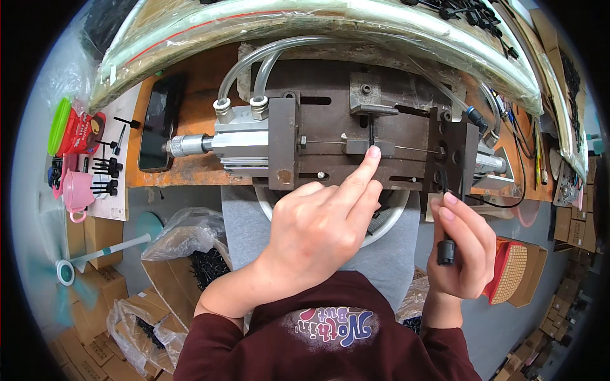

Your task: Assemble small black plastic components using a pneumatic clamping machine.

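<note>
1. At the left hand's (324, 219) outstretched index fingertip stands an upright black pin (372, 130), by a dark block (387, 149); the touch seems meant to steady it. The thumb is hidden, and no grip shows.
2. To that hand's right, the right hand (467, 247) pinches a black knobbed rod (447, 251) between thumb and fingers, knob toward the wearer, probably so the thin end stays free.
3. Just beyond both hands, the metal fixture (324, 120) carries the block between its left end plate (283, 143) and right end plate (452, 143), which limit sideways room; a bracket (365, 95) closes in from the far side.
4. Farther left of the left hand, a phone (162, 124) lies on the counter (197, 170).
5. Nearer than the fixture's front edge, there is open room above the lap (244, 225) for drawing either hand back.
</note>
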`<action>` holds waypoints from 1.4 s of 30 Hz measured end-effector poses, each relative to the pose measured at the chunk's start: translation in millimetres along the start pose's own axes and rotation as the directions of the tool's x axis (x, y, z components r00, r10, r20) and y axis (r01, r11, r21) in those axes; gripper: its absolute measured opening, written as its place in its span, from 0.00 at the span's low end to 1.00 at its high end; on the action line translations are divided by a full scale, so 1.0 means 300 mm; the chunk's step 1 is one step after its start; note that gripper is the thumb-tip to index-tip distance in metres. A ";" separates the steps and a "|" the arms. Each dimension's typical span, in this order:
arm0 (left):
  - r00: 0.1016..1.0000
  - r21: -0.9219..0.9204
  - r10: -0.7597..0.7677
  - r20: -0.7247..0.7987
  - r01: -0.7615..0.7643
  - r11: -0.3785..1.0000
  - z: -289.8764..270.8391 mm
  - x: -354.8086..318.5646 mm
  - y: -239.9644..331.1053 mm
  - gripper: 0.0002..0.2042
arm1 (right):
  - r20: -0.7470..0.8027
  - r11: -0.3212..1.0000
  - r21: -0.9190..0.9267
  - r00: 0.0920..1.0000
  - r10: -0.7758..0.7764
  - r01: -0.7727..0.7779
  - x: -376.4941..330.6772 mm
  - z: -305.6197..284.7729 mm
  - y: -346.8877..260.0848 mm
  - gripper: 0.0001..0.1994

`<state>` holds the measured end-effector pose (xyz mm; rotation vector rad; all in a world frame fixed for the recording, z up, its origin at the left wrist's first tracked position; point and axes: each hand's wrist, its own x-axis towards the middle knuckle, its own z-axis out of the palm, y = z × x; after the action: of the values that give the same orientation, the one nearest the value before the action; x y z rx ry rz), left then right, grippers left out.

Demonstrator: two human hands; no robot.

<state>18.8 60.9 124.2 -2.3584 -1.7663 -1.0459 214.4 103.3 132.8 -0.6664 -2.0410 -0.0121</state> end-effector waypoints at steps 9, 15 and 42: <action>0.998 -0.714 -0.070 -0.006 0.045 0.698 -0.070 -0.011 0.047 0.20 | 0.142 0.986 -0.084 0.981 -0.134 0.146 0.013 0.009 -0.038 0.18; 0.992 -0.428 -0.120 -0.046 0.089 0.900 -0.063 -0.029 0.033 0.17 | 0.011 0.997 0.057 0.999 0.042 -0.042 0.016 0.030 -0.018 0.21; 0.915 0.013 0.336 -0.222 -0.342 0.940 -0.201 0.499 -0.090 0.07 | 0.376 0.981 0.071 0.915 0.143 -0.182 0.013 0.067 -0.041 0.13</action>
<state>-13.7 174.1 238.0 -2.3372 -1.2194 -1.2200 191.3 100.0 127.9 -0.8185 -2.3188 0.3407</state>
